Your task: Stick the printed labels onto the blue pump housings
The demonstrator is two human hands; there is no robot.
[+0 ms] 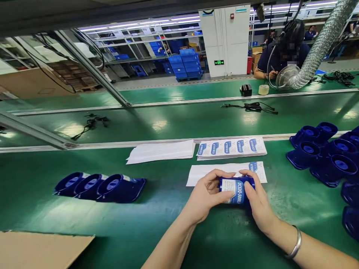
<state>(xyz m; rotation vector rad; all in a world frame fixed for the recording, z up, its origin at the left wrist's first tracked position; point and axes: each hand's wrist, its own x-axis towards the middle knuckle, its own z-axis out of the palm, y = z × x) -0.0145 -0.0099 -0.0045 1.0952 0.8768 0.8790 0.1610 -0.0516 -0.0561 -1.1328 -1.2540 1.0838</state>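
Note:
My left hand [206, 196] and my right hand [259, 203] both hold a blue plastic part [235, 189] low over the green table [157, 216]. A white and blue label on the part faces me, with my thumbs near its edges. Just behind my hands lies a label sheet [202, 173] with one blue label left at its right end. Farther back lies a full label sheet [231, 147] with several blue labels. A silver bracelet [295, 244] is on my right wrist.
Three labelled blue parts [99, 185] lie in a row at the left. A pile of unlabelled blue parts [325, 153] sits at the right. Blank backing sheets [161, 151] lie behind. Cardboard [42, 248] sits at the near left corner. A person [283, 52] works across the conveyor, beside a silver duct [319, 45].

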